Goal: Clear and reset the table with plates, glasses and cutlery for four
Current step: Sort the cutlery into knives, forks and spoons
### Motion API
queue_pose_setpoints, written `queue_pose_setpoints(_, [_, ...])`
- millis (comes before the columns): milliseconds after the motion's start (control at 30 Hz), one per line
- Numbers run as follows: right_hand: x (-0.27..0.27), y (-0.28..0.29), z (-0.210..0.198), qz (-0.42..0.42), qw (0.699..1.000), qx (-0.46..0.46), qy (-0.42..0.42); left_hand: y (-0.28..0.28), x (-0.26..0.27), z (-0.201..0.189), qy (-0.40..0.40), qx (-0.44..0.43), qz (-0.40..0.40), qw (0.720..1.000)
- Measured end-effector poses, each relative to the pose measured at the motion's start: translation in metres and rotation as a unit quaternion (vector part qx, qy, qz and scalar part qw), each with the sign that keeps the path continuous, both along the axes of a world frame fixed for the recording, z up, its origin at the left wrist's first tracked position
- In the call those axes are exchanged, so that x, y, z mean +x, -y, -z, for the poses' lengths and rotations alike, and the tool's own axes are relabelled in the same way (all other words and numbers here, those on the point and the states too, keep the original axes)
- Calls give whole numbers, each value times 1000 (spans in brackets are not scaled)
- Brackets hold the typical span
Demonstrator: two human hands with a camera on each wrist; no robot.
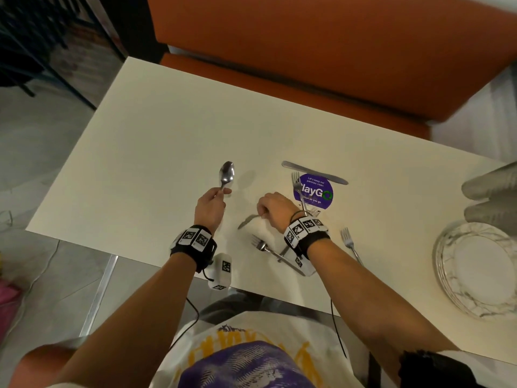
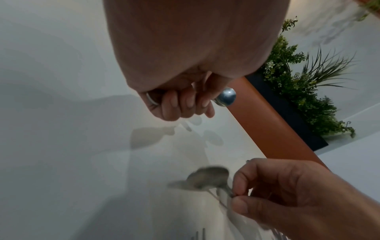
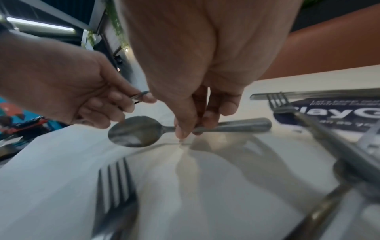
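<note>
My left hand (image 1: 219,191) grips the handle of a steel spoon (image 1: 228,172) and holds it above the white table (image 1: 145,152), bowl pointing away from me. In the left wrist view the fingers (image 2: 185,105) curl round that spoon (image 2: 225,97). Just to its right, my right hand (image 1: 263,215) pinches the neck of a second spoon (image 1: 246,221) low over the table. The right wrist view shows that second spoon (image 3: 133,131) with its bowl to the left, held by my right hand (image 3: 191,128). A fork (image 1: 264,245) lies under my right wrist.
A knife (image 1: 314,172) and a fork (image 1: 297,184) lie on and by a purple round sticker (image 1: 317,193). Another fork (image 1: 349,245) lies further right. Marbled plates (image 1: 475,268) are stacked at the right edge, with grey glasses (image 1: 489,189) behind them. An orange bench (image 1: 307,51) runs along the far side.
</note>
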State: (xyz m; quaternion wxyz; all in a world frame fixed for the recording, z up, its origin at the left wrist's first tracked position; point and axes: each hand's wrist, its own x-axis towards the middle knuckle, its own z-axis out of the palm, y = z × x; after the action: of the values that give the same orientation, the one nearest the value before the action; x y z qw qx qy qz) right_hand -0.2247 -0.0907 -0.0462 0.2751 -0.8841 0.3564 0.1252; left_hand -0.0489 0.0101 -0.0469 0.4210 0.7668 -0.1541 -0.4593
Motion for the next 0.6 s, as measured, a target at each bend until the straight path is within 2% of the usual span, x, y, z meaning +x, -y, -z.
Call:
queue_pose_setpoints(100, [-14,18,-18,98,993,20,56,11,-4,-7,-16,-24,-8,1000])
queue_pose_setpoints(167, [-16,24,-30,181,975,40,118,15,-6,-10,-37,-39,-8,999])
queue_pose_setpoints(300, [-14,25,-48,329,918,90,201,34,-31,-20,-102,-55,13,993])
queue_pose_setpoints(467, [-7,10,-54,450,835,184,256,44,-68,-42,-145,-72,56,985])
queue_pose_setpoints(500, [-7,8,-54,463,828,180,259,46,-74,-45,-145,-69,59,985])
queue_pose_setpoints(533, [-8,8,-52,462,835,162,253,47,-79,-46,-140,-64,63,986])
queue_pose_setpoints(600, [-13,10,-47,436,865,118,219,47,-85,-44,-126,-53,65,988])
